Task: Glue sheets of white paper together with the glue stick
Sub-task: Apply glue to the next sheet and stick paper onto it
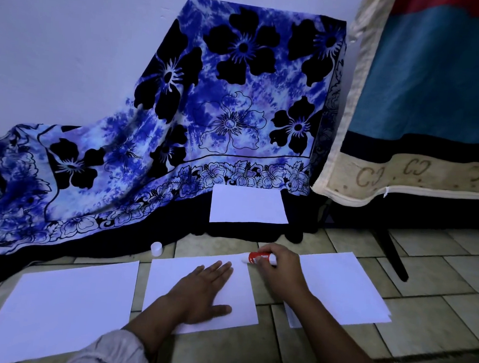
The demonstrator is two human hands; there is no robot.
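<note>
Four sheets of white paper are in view: the middle sheet (170, 278) lies on the tiled floor (437, 277) under our hands, a left sheet (65, 311) and a right sheet (344, 288) lie apart on either side, and a far sheet (248, 207) rests on the dark hem of the flowered cloth (238, 97). Our left hand (200, 294) lies spread flat on the middle sheet, pinning it. Our right hand (280, 268) curls round the red glue stick (256, 258), with its pale tip at that sheet's far right corner. We judge the paper light, thin and floppy, likely to slide on smooth tiles and wrinkle under a dragged stick, so it wants pressing flat near the stroke and lifting by an edge. The stick looks rigid and cylindrical, and its white cap (156, 248) stands nearby on the floor.
</note>
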